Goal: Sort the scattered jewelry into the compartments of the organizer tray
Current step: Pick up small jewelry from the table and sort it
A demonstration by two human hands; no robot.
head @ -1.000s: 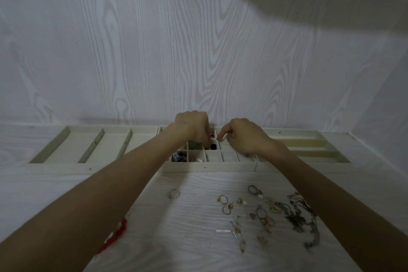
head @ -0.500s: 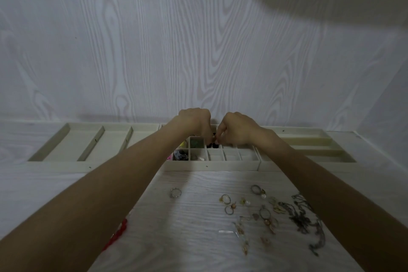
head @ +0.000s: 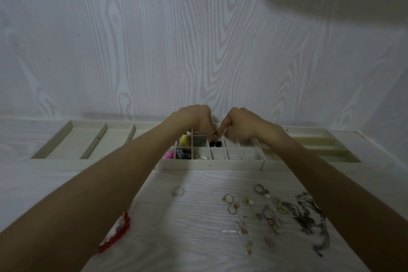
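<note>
A cream organizer tray (head: 209, 164) with small square compartments lies against the wall. Both hands hover over its back middle cells. My left hand (head: 194, 118) and my right hand (head: 240, 123) meet fingertip to fingertip over a small dark piece (head: 216, 139), just above two black beads (head: 215, 144) lying in a cell. Which hand grips the piece is hidden. Other cells hold a yellow piece (head: 183, 140), a green piece (head: 199, 141), a pink piece (head: 168, 154) and a dark one (head: 183, 153). Rings (head: 228, 198), earrings and a dark chain (head: 309, 218) lie scattered on the table nearer me.
Long tray sections (head: 88, 141) extend left, and slotted sections (head: 313, 146) extend right. A single silver ring (head: 178, 191) lies apart, left of the pile. A red beaded bracelet (head: 119, 234) shows beside my left forearm. A wood-grain wall rises right behind the tray.
My two hands have closed together over the tray's back middle cells, fingertips now touching. Two black beads now show in the cell under them.
</note>
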